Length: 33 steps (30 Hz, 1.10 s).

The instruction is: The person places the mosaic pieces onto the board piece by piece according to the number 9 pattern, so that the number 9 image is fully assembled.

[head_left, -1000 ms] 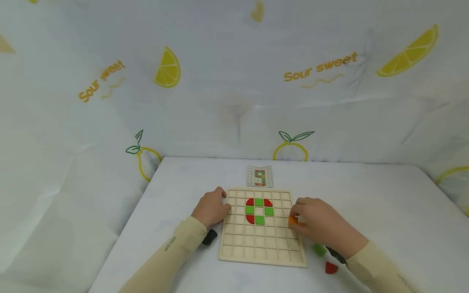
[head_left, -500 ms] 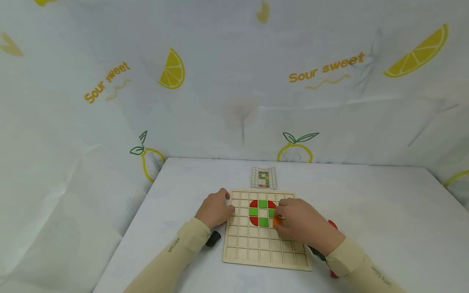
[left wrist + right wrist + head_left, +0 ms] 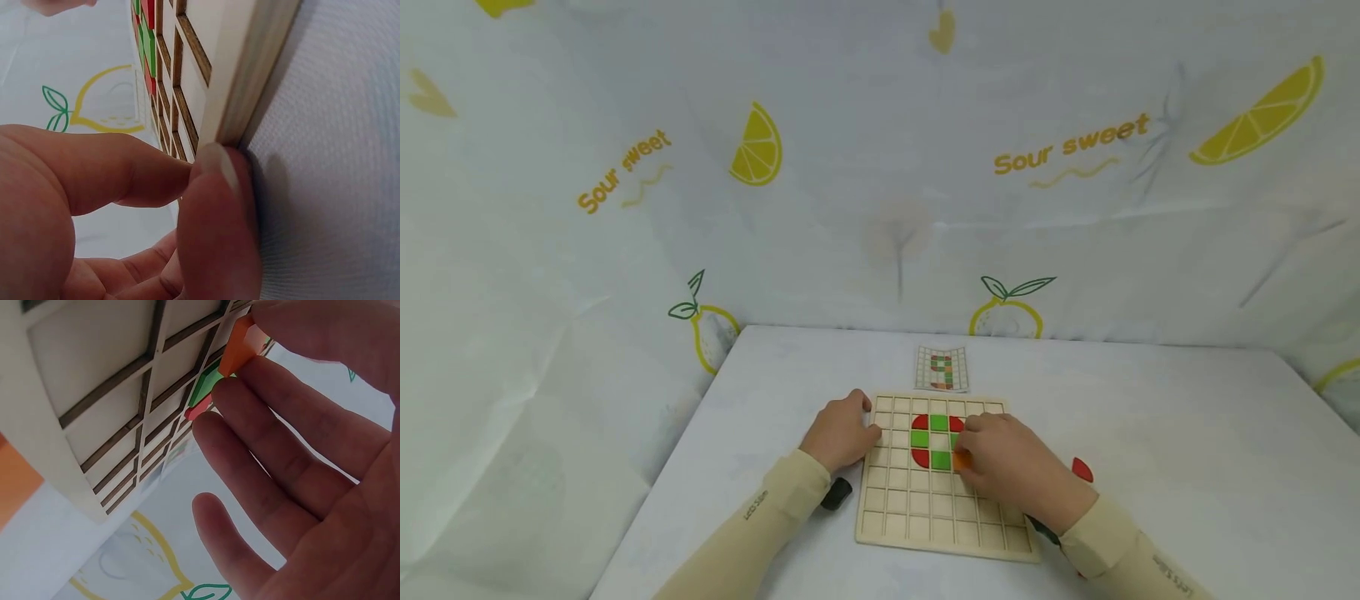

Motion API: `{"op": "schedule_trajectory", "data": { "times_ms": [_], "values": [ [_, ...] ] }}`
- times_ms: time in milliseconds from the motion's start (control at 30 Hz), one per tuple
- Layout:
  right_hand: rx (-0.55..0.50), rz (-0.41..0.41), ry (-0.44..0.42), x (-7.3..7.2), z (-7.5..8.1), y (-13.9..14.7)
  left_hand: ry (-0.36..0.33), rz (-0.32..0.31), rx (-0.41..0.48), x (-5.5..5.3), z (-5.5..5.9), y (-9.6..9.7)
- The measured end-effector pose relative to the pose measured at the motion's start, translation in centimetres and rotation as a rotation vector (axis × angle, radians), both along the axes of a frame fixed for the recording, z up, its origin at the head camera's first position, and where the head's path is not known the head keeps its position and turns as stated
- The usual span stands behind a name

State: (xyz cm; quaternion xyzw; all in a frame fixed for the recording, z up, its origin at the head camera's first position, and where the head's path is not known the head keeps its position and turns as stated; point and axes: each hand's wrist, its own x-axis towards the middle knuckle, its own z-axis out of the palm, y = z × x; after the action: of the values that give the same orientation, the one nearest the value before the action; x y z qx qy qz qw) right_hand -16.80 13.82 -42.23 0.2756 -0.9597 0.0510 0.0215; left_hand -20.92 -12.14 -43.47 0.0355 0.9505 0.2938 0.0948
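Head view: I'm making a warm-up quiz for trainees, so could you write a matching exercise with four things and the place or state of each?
1. orange piece
2. left hand
3. pattern card
4. wooden board

A. on the table, past the far edge of the grid
B. flat, with green squares in its cells
C. pinched by the right hand
D. at the grid's left edge

Pairs: 1-C, 2-D, 3-A, 4-B

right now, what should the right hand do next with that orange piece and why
Probably press the orange piece flat into the board beside the lower green square: the right hand pinches it there, it looks raised in the right wrist view, and the left hand grips the board's edge.
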Motion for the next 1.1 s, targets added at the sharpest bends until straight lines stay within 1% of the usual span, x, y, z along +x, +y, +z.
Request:
{"op": "schedule_trajectory", "data": {
  "times_ms": [233, 833, 1100],
  "values": [
    [0.015, 0.0, 0.034, -0.03, -0.29, -0.03, 0.007, 0.0, 0.0, -0.06, -0.26, -0.07],
    [0.024, -0.013, 0.02, 0.08, -0.38, -0.32, 0.004, 0.001, -0.003, -0.12, -0.34, -0.08],
    [0.025, -0.006, 0.041, 0.12, -0.29, -0.21, 0.012, -0.004, 0.003, -0.05, -0.32, 0.03]
  ]
}}
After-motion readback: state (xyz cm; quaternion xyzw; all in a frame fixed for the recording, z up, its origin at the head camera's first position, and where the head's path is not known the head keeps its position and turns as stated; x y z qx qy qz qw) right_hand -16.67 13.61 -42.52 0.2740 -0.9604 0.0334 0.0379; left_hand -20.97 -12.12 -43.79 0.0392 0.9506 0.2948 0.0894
